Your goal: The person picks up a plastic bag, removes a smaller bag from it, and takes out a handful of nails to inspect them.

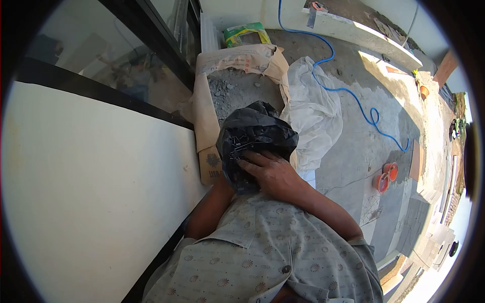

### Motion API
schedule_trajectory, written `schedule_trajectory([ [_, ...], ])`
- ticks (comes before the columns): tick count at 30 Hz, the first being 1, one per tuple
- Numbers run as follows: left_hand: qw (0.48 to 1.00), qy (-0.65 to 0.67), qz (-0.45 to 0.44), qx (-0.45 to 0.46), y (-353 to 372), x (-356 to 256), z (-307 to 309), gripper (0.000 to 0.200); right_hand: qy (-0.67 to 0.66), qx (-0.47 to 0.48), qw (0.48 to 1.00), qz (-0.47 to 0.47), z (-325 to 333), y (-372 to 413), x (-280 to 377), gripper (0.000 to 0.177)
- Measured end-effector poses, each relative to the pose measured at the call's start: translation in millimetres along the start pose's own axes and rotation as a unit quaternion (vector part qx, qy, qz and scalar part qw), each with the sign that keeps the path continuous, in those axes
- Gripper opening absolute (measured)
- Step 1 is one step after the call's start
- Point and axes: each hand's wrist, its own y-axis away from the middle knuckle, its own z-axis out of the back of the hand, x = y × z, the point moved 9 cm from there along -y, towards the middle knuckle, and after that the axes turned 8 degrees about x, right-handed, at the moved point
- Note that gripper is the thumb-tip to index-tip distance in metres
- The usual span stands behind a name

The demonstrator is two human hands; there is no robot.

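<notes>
Close to my chest is a black plastic bag (262, 134) with its mouth open towards me. Inside lie small thin shiny pieces (237, 146) that look like nails, too small to name surely. My right hand (275, 177) reaches over the near rim into the bag, its fingers stretched out and slightly apart among the pieces. From below on the left side, my left hand (227, 186) holds up the bag; its fingers are hidden behind the plastic. Just beyond the bag stands a torn-open paper sack (202, 108) with grey cement-like powder (237, 91) in it.
A white sheet (313, 116) lies crumpled right of the sack. A green and yellow packet (246, 34) sits behind it. On the concrete floor are a blue hose (348, 91) and two red containers (382, 183). A white wall (91, 187) with dark-framed glass runs along my left.
</notes>
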Motion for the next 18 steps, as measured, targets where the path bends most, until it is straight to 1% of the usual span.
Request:
schedule_trajectory([
  [1,1.000,-0.022,0.004,0.005,-1,-8,-12,0.056,-0.011,-0.002,1.000,0.006,4,0,-1,0.050],
  [3,0.998,-0.068,0.014,0.012,2,-25,-40,0.057,0.006,-0.125,0.992,0.018,38,7,1,0.052],
  [4,0.999,-0.027,0.021,0.007,1,-29,-48,0.056,0.014,-0.187,0.982,0.023,56,12,3,0.053],
  [6,0.998,0.056,0.038,-0.002,-3,-31,-57,0.055,0.148,-0.236,0.959,-0.058,92,14,8,0.057],
  [8,0.987,0.150,0.050,-0.009,-1,-28,-50,0.055,0.173,-0.251,0.946,-0.108,104,9,-7,0.058],
  [9,0.993,0.107,0.057,-0.012,1,-25,-43,0.054,0.132,-0.244,0.954,-0.117,97,3,-26,0.056],
  [10,0.996,0.064,0.065,-0.015,3,-21,-36,0.054,0.060,-0.215,0.966,-0.131,86,0,-46,0.053],
  [11,0.995,-0.071,0.070,-0.017,5,-18,-24,0.055,-0.012,-0.189,0.971,-0.148,75,-3,-66,0.050],
  [12,0.976,-0.205,0.073,-0.020,6,-21,-22,0.055,-0.114,-0.141,0.969,-0.168,60,-5,-82,0.047],
  [13,0.956,-0.286,0.065,-0.015,7,-24,-22,0.055,-0.215,-0.089,0.955,-0.184,44,-7,-93,0.044],
  [14,0.929,-0.365,0.055,-0.013,8,-27,-22,0.054,-0.194,-0.116,0.957,-0.179,45,-4,-91,0.038],
  [15,0.896,-0.441,0.047,-0.011,10,-32,-25,0.054,-0.216,-0.114,0.951,-0.187,43,-1,-90,0.037],
  [17,0.811,-0.584,0.034,-0.008,14,-39,-31,0.054,-0.260,-0.109,0.938,-0.204,41,5,-90,0.036],
  [18,0.862,-0.505,0.050,-0.011,16,-34,-21,0.052,-0.254,-0.110,0.938,-0.209,38,6,-95,0.036],
])
